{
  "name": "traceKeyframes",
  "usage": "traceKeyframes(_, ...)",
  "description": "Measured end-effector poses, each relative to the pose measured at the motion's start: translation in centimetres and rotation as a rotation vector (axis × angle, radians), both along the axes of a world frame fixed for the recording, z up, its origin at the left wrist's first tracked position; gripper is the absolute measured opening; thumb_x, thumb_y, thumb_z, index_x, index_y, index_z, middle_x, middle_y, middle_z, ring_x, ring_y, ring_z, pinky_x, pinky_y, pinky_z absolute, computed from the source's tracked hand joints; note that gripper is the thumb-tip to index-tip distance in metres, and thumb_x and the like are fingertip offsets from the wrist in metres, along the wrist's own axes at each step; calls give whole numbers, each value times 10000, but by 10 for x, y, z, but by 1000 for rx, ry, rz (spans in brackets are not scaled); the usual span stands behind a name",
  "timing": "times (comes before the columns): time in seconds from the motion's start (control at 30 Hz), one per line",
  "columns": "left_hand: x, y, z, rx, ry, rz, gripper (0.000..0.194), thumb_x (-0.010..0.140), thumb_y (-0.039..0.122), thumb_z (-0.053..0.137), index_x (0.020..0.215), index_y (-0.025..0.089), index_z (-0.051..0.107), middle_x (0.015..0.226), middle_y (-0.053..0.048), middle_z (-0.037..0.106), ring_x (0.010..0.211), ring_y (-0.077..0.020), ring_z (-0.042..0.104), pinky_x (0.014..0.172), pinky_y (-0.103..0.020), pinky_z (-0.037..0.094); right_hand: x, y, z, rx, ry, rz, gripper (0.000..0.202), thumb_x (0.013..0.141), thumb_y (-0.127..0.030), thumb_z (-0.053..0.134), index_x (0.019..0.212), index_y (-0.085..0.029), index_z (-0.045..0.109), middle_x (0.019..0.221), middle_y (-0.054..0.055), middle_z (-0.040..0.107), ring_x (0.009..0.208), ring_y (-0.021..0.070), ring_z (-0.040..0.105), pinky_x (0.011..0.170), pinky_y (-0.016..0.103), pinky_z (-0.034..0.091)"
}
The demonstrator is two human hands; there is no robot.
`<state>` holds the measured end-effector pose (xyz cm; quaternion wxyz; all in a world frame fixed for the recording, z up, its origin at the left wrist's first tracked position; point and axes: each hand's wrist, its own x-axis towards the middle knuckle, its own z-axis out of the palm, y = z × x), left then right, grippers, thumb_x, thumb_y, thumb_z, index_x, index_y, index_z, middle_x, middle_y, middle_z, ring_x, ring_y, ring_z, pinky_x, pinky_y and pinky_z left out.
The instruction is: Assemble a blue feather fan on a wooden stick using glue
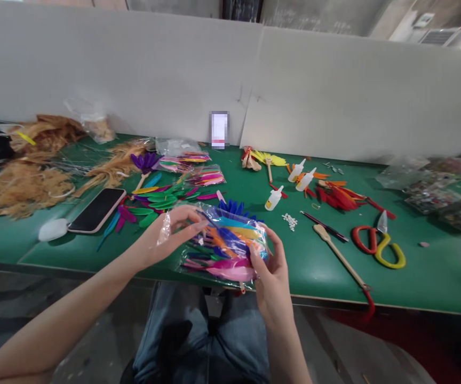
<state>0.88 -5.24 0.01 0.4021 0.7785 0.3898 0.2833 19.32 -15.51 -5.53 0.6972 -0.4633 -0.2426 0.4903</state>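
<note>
A clear plastic bag of feathers (230,245) in blue, orange, yellow and pink is held over the table's front edge. My right hand (269,264) grips its right end, thumb on top and fingers behind. At the bag's upper left, my left hand (178,232) is closed on the plastic, its fingertips partly hidden by the film. Just behind the bag lie dark blue feathers (233,207). Loose green feathers (162,198) spread out beyond my left hand, mixed with purple and yellow ones.
A phone (98,210) lies at left near tan fibre bundles (22,184). To the right are small glue bottles (273,198), white beads (290,222), a pen (326,227), a wooden stick (344,261) and scissors (378,242). A white panel (134,74) stands along the back.
</note>
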Motion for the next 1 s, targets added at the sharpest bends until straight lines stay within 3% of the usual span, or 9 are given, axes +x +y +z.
traceKeyframes(0.2,2,1,-3,125,23,3,352,904,444,462,740,185,635,956,-55,659,949,-198,598,817,-279,494,-2,5,-8,3,12,-68,510,712,-313,757,1163,-297,519,1048,18,671,924,187,664,811,349,566)
traceKeyframes(0.4,14,3,3,131,118,-22,323,877,392,512,686,177,661,976,-51,657,855,-172,620,715,-267,498,-1,3,-10,9,-74,-83,522,694,-276,772,1151,-287,520,944,8,688,813,175,684,693,306,592)
traceKeyframes(0.57,19,5,6,158,64,-10,267,847,338,535,671,176,653,955,-51,664,855,-168,616,741,-272,495,-2,3,-10,23,-149,-75,542,714,-287,756,1191,-273,501,974,24,684,873,197,682,762,348,591)
traceKeyframes(0.7,22,5,4,93,-3,32,291,831,395,561,680,171,668,960,-64,654,883,-185,610,774,-291,484,-4,4,-10,44,-181,-67,558,732,-300,741,1226,-270,483,1035,39,672,924,204,673,817,367,577)
traceKeyframes(0.9,26,6,-6,-241,-226,67,268,803,411,616,727,157,652,848,-37,638,764,-157,599,701,-272,486,-5,3,-12,73,-252,-13,570,724,-313,748,1227,-268,483,1010,41,677,882,198,675,826,377,565)
traceKeyframes(1.0,25,9,-7,-199,-235,77,272,775,399,653,666,150,640,866,-46,650,779,-158,604,689,-259,481,-4,4,-10,59,-201,8,566,746,-369,723,1249,-272,484,1108,51,658,967,200,656,864,360,543)
